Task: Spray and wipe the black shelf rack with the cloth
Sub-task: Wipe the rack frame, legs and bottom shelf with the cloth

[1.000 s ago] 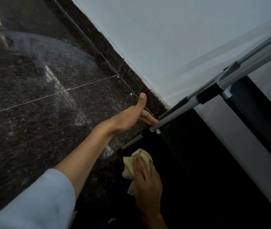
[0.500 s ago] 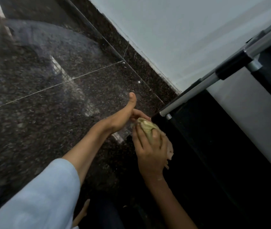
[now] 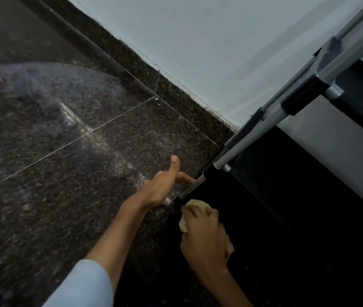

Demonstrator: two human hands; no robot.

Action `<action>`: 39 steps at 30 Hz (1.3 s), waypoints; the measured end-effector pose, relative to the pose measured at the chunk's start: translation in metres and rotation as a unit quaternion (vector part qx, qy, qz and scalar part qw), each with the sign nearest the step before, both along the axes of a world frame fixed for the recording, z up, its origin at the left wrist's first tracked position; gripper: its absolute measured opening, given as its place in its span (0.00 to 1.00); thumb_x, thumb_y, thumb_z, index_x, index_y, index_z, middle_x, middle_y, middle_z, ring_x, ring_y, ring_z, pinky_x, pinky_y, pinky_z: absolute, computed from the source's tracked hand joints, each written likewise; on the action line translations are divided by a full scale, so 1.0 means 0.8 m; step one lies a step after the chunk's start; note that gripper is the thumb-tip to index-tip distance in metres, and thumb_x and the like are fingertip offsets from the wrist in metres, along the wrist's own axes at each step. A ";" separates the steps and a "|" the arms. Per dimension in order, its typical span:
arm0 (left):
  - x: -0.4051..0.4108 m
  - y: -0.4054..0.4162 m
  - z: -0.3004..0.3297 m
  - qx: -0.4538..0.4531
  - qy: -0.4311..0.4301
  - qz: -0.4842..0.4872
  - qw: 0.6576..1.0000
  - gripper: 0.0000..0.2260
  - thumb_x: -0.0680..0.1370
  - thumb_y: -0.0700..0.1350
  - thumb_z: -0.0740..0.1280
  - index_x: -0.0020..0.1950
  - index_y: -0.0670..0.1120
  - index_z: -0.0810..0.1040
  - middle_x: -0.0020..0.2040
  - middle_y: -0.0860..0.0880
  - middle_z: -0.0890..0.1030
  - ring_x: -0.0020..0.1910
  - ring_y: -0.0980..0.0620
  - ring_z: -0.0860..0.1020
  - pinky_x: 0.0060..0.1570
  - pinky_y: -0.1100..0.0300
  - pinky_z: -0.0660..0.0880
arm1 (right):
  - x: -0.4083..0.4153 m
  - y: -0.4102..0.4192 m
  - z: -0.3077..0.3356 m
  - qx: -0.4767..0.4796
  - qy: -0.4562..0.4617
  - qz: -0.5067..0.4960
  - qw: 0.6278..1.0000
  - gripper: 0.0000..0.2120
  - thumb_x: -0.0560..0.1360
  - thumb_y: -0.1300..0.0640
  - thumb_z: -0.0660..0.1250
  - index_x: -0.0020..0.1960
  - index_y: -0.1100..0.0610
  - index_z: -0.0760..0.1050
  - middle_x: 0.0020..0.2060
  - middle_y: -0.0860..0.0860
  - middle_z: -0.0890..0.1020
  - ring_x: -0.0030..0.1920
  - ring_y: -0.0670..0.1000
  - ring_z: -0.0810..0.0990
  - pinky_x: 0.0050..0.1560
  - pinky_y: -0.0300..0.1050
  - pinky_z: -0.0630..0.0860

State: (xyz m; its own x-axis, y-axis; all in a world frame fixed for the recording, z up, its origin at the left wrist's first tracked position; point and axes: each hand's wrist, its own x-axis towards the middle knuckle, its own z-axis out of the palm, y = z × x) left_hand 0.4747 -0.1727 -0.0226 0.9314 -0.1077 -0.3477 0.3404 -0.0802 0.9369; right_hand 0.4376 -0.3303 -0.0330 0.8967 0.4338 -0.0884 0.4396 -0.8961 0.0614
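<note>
Yellow cloth [image 3: 198, 206] bunched in right hand [image 3: 207, 238], pressed low on black rack [image 3: 264, 196] for wiping. Left hand [image 3: 161, 187] open, thumb up, fingertips at silver pole [image 3: 192, 187], probably steadying. Speckled floor [image 3: 65, 151] beyond.

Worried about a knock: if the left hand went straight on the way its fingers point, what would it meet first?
Probably the rack's silver leg: the left hand has its fingertips almost at it, though depth is unclear.

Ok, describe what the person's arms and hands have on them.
The left hand is bare, no glove, ring or watch showing; its forearm is bare up to a pale blue sleeve near the elbow. The right hand and its forearm are bare too, no sleeve in view.
</note>
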 end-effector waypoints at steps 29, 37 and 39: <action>-0.014 -0.004 -0.062 0.043 0.014 0.049 0.998 0.42 0.64 0.79 0.32 0.49 0.64 0.82 0.57 0.57 0.80 0.62 0.54 0.74 0.68 0.46 0.64 | 0.016 0.039 -0.051 -0.035 -0.068 0.038 0.996 0.08 0.69 0.54 0.70 0.48 0.51 0.78 0.44 0.51 0.74 0.35 0.54 0.74 0.26 0.46 0.71; -0.031 -0.008 -0.074 0.062 0.053 0.087 0.993 0.34 0.71 0.68 0.33 0.49 0.63 0.78 0.56 0.55 0.80 0.49 0.65 0.74 0.59 0.56 0.58 | 0.013 0.011 -0.034 -0.062 0.084 -0.136 0.985 0.19 0.78 0.50 0.62 0.67 0.54 0.71 0.69 0.50 0.57 0.62 0.58 0.63 0.53 0.45 0.76; -0.033 -0.013 -0.076 0.101 0.054 0.085 0.990 0.33 0.72 0.64 0.32 0.52 0.64 0.77 0.52 0.58 0.78 0.47 0.69 0.68 0.57 0.58 0.50 | 0.014 0.000 -0.022 -0.053 0.113 -0.157 0.980 0.18 0.78 0.49 0.62 0.66 0.52 0.72 0.70 0.49 0.55 0.63 0.57 0.62 0.53 0.44 0.76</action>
